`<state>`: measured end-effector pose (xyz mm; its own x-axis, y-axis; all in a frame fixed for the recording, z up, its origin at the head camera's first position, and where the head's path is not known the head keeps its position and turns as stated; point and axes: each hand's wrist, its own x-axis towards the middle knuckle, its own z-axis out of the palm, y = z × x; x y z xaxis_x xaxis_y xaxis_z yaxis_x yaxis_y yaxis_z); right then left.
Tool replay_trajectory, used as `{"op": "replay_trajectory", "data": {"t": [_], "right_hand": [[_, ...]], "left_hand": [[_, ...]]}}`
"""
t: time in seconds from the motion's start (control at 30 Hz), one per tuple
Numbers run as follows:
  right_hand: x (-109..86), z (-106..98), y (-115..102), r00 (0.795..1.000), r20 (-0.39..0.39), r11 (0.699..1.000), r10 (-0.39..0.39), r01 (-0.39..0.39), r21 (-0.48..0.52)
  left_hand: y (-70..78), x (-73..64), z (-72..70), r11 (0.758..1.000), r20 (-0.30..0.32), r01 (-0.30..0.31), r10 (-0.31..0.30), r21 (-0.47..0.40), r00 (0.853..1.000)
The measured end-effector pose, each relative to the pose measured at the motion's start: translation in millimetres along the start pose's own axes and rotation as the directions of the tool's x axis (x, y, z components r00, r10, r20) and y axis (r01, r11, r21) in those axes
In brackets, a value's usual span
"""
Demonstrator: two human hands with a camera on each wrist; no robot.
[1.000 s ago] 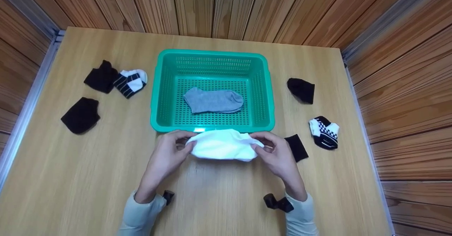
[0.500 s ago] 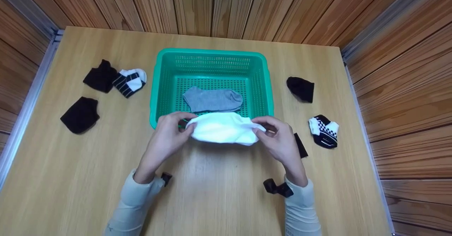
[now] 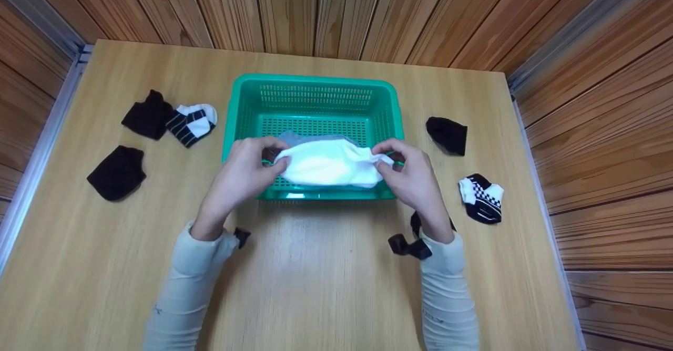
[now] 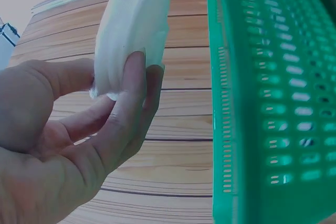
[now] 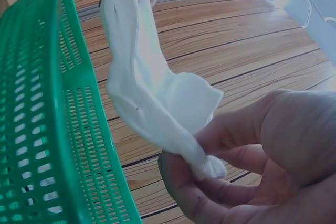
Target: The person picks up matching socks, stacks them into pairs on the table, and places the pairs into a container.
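Stretched sideways between my two hands is a white sock (image 3: 328, 163). My left hand (image 3: 244, 169) pinches its left end between thumb and fingers, and my right hand (image 3: 413, 175) pinches the right end, where the cloth bunches. In both wrist views the sock hangs above the rim of a green plastic basket (image 3: 315, 79). From the head view it overlaps the basket's front half. A grey sock (image 3: 297, 137) lies inside on the basket floor, mostly hidden behind the white one.
Left of the basket lie two black socks (image 3: 116, 173) (image 3: 148, 115) and a black-and-white striped sock (image 3: 192, 125). On the right are a black sock (image 3: 447, 136) and a checkered sock (image 3: 481, 198). Another black sock is mostly covered by my right wrist. Wood-panelled walls (image 3: 336, 14) border the table (image 3: 315, 288).
Both hands have carried the white sock forward from the basket's front edge to over its inside. It now covers much of the grey sock in the head view.
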<state>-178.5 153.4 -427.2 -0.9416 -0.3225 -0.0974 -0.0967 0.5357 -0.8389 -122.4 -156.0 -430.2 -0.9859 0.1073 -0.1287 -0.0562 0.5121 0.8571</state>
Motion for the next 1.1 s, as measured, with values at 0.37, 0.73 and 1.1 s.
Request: {"op": "replay_trajectory", "data": {"t": [0.37,0.73,1.1], "right_hand": [[44.6,0,-15,1.000,0.018,0.998,-0.003,0.004,-0.060],[101.7,8,-22,0.982,0.169,0.967,0.085,-0.041,-0.250],[139.7,23,5,0.951,0.228,0.928,0.210,-0.120,-0.352]], "left_hand": [[3.3,46.7,-24.2,0.997,0.066,-0.027,0.022,0.071,0.998],[-8.0,86.5,-44.5,0.985,0.173,0.021,-0.051,0.171,0.984],[-20.1,122.2,-30.8,0.958,0.299,0.113,-0.193,0.265,0.934]]}}
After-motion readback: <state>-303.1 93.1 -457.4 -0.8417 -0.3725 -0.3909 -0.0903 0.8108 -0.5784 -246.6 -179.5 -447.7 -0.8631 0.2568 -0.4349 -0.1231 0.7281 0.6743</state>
